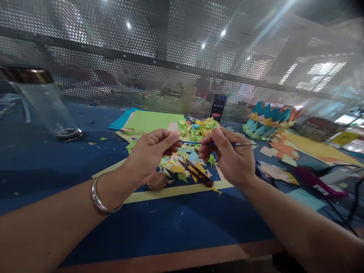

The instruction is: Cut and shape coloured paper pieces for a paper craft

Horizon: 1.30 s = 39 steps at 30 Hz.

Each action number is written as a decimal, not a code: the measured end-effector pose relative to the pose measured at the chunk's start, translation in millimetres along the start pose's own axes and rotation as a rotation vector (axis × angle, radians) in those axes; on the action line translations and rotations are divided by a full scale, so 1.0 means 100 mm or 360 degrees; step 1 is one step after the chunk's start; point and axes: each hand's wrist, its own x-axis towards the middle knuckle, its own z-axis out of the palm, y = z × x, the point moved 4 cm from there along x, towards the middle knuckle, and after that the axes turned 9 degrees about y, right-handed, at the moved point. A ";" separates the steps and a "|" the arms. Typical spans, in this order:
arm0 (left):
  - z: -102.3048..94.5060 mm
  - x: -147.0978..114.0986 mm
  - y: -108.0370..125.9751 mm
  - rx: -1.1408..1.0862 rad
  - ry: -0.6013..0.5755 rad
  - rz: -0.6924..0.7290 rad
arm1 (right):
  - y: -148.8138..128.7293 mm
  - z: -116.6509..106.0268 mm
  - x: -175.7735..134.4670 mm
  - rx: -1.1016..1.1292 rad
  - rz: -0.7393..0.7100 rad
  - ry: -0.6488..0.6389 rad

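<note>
A slim blue stick [190, 142] with a silvery tapered end, much like a fine paintbrush, lies level between my hands. My left hand [155, 149], wearing a silver bangle [98, 197], is closed in a pinch at the stick's left end. My right hand [231, 155] is closed around its middle, and the silvery end sticks out to the right. Just below and behind them lies a heap of small cut paper pieces [196, 131] in green, yellow, blue and pink. Thread snips [200, 175] with dark red handles rest on the scraps.
A glass jar [42, 106] stands at left. Coloured paper sheets [155, 120] lie behind the heap, near an upright phone [217, 108]. On the right are a spiky paper ring [265, 121], a magenta device [318, 182] and cables. Below my hands lies a yellow paper strip [170, 192].
</note>
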 end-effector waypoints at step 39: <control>0.13 -0.12 0.03 0.0604 -0.0458 0.0174 | -0.01 0.05 0.04 -0.0674 -0.0073 -0.0576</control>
